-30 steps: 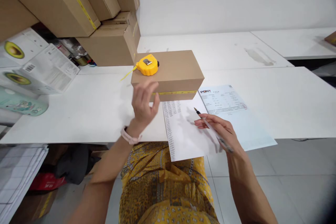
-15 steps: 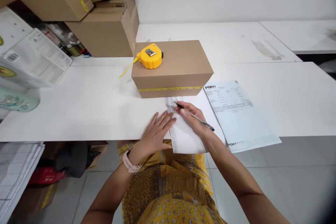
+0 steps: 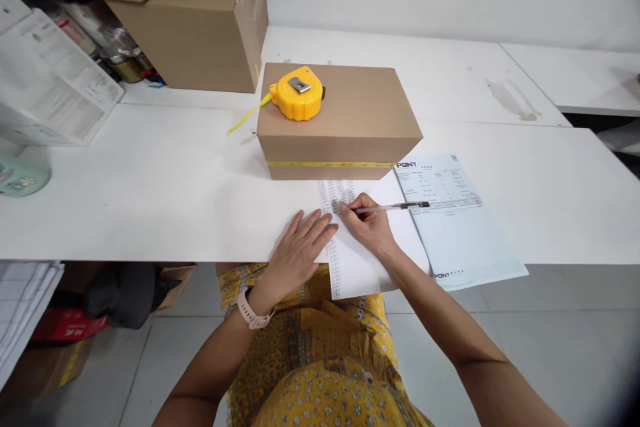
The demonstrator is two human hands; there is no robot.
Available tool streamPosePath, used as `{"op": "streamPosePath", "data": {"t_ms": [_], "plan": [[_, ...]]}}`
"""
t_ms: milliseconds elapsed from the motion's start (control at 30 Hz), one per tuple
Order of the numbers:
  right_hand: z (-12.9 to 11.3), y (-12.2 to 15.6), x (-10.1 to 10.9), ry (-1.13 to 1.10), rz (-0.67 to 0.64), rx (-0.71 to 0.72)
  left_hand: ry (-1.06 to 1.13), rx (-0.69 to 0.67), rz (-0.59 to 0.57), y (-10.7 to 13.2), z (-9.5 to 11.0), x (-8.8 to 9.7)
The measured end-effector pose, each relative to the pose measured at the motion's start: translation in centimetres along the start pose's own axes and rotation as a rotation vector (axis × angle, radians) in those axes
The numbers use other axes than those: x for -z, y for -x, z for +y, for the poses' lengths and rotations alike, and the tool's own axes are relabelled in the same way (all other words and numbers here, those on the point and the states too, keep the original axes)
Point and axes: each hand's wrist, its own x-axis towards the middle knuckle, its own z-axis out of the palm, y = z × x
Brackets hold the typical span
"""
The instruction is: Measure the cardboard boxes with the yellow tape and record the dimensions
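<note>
Between the fingers of my right hand [image 3: 369,225] is a pen [image 3: 395,206], its tip end down at the written part of a white paper sheet [image 3: 367,270]. Columns of handwriting run along the sheet's left side and top. My left hand [image 3: 301,250] lies flat with fingers stretched, its fingertips on the sheet's left edge. The sheet's lower part hangs past the table edge, and its top meets the front of a cardboard box [image 3: 340,103]. On that box rests a yellow tape measure [image 3: 299,93] with a short length of tape out to the left.
Right of the sheet lies a pale blue printed document [image 3: 460,227], overhanging the white table [image 3: 150,200]. Larger cardboard boxes [image 3: 195,33] are stacked at the back left. A white printed carton [image 3: 55,80] and a green bottle [image 3: 23,173] stand at the left.
The pen has swung from slanting down right to nearly level, pointing right. My right hand has turned and its fingers have curled more. The whole view has shifted slightly; my left hand stays flat.
</note>
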Motion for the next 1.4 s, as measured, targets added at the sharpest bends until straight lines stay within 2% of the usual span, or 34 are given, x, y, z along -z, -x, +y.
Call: {"op": "streamPosePath", "data": {"t_ms": [733,1400], "plan": [[-0.16,-0.03,-0.18,0.072,-0.050,0.044,0.029,0.006,0.023,0.14,0.18,0.04],[-0.13,-0.08,-0.17,0.044,-0.024,0.035,-0.029,0.005,0.021,0.12,0.22,-0.04]]}}
